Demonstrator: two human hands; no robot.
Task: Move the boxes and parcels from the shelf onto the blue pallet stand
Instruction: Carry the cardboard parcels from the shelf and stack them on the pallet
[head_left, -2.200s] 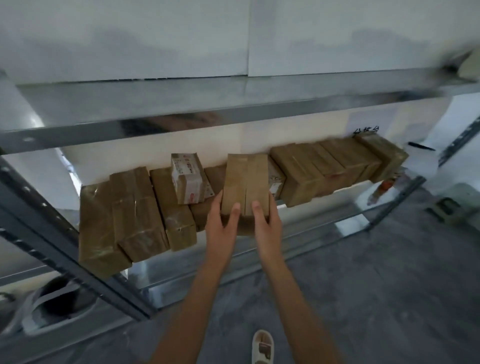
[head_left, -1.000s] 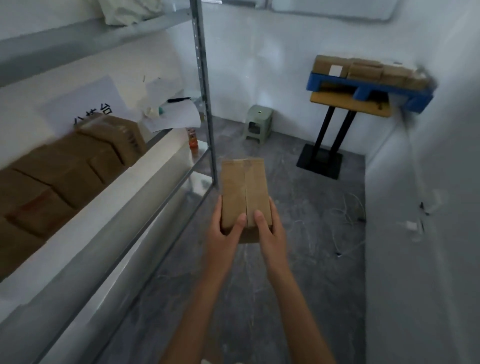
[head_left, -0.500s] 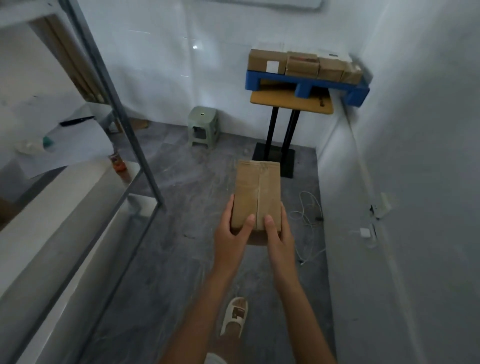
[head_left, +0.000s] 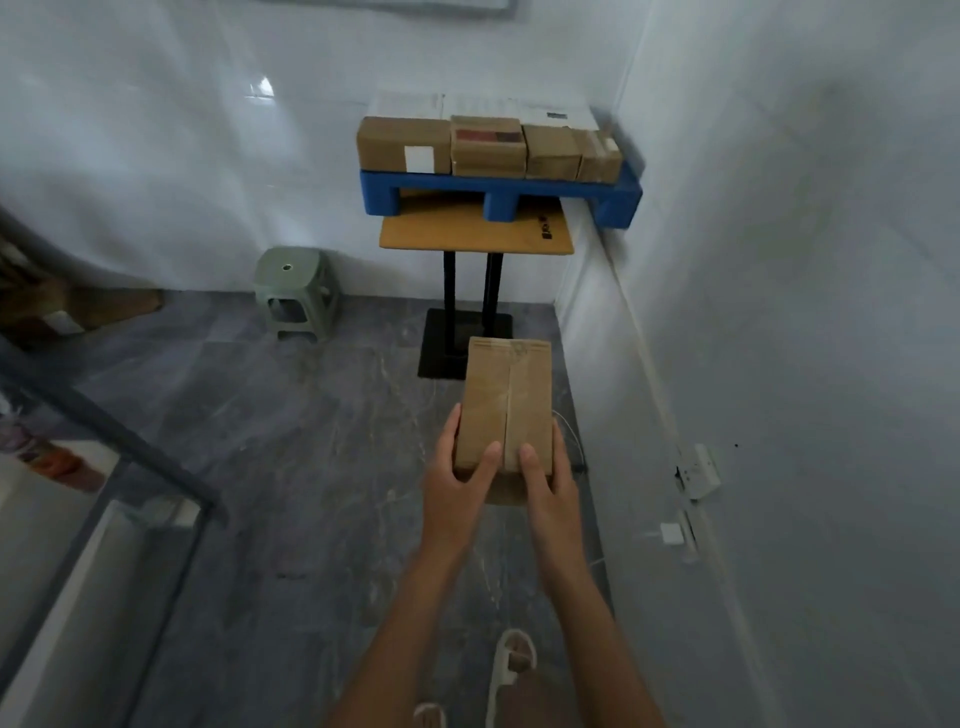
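Observation:
I carry a taped brown cardboard box (head_left: 506, 400) in front of me over the grey floor. My left hand (head_left: 454, 475) grips its near left edge with the thumb on top, and my right hand (head_left: 548, 480) grips the near right edge the same way. Ahead in the corner stands the blue pallet (head_left: 498, 187) on a wooden-topped black stand (head_left: 475, 236). Several brown boxes (head_left: 485, 145) sit in a row on the pallet, with white parcels behind them.
A pale green plastic stool (head_left: 296, 291) stands left of the stand by the back wall. The metal shelf frame (head_left: 104, 431) runs along my left. A white wall closes the right side, with sockets (head_left: 698, 470) and a cable near the floor.
I lifted the box off the shelf, turned right away from it, and walked toward the pallet stand, which now looks larger and more centred. Both hands keep the same hold.

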